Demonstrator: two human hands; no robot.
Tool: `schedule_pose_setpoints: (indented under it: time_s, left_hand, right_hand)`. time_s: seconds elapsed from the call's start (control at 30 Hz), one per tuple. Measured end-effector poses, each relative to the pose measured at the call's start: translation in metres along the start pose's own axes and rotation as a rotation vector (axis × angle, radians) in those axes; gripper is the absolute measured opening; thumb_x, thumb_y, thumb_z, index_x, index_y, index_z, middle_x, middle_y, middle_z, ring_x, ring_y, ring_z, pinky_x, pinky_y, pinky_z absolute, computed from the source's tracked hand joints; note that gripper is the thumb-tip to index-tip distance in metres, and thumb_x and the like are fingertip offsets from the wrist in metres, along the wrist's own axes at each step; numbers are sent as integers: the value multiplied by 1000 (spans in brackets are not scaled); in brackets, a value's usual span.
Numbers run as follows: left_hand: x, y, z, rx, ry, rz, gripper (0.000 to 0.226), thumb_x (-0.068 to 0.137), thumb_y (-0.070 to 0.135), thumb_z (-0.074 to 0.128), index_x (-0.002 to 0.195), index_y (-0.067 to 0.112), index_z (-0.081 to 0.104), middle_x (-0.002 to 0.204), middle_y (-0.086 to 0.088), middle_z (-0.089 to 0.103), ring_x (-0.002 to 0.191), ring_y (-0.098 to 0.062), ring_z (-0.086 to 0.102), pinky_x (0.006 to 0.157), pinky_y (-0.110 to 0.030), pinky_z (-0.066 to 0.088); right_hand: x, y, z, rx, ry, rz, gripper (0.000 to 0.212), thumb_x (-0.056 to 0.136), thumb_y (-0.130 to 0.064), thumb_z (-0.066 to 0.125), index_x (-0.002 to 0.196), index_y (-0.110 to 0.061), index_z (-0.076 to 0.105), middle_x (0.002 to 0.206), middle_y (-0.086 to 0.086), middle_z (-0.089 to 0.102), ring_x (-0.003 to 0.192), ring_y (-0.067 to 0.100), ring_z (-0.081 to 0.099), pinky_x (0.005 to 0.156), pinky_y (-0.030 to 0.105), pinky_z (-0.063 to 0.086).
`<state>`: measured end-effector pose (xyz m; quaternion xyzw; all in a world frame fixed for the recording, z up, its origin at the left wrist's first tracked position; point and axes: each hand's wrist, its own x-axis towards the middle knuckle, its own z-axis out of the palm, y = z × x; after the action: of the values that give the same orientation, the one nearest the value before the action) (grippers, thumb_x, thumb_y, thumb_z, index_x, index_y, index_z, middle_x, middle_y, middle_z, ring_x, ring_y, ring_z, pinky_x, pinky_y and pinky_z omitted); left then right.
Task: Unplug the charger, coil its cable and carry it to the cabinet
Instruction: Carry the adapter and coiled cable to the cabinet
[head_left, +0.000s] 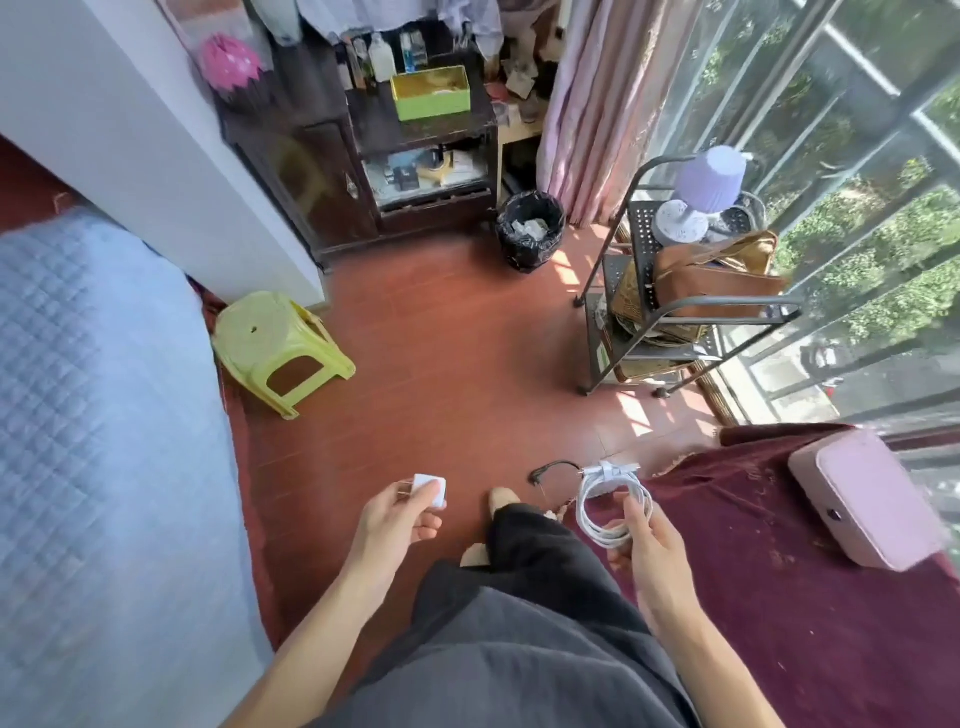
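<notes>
My left hand (400, 514) grips a small white charger block (430, 490) by its sides, its metal prongs pointing left. A white cable (610, 504) wound into a tidy loop hangs from my right hand (647, 540), which pinches its lower right side. The cable's wrapped ends stick out at the top of the loop. Block and cable are apart, with no cord joining them. The dark wooden cabinet (332, 176) stands far ahead against the wall, with an open shelf and cluttered top.
A blue quilted bed (93, 415) runs along the left. A yellow-green plastic stool (280, 348) sits on the red floor. A black bin (530, 228) stands by the cabinet, a metal cart (675, 306) by the window. A maroon cloth (779, 571) bears a pink box (867, 499). A black cord (553, 467) lies on the floor.
</notes>
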<state>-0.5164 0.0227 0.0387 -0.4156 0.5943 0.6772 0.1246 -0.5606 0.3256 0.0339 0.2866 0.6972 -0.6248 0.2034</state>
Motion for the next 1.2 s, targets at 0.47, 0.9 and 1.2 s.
schedule_pose_setpoints:
  time_s: [0.47,0.9,1.2]
  left_hand:
    - [150,166,21,1,129,25,57,64,60,75,95,12,75,86,-6,81,71,-14,74,72,-31,60]
    - [307,279,-54,-76,207,-72,62,56,58,75,95,11,73,81,-4,81,65,-13,75,60,-24,58]
    - [413,410,-76,-14,104,32,56,68,59,75,99,13,74,91,-6,81,69,-13,73,64,-28,58]
  right_hand:
    - [181,-176,109,-122,-124,-42,25,109,-36,55,100,-23,73,57,-7,63,57,13,57,59,31,48]
    - [305,-286,272,-29,-155,12,31,110,-33,56,111,-5,70,73,9,56,53,11,51,52,27,46]
    - [346,-380,355,-26,-147,-62,28,110,-33,56,112,-12,75,93,20,69,79,26,58,68,37,50]
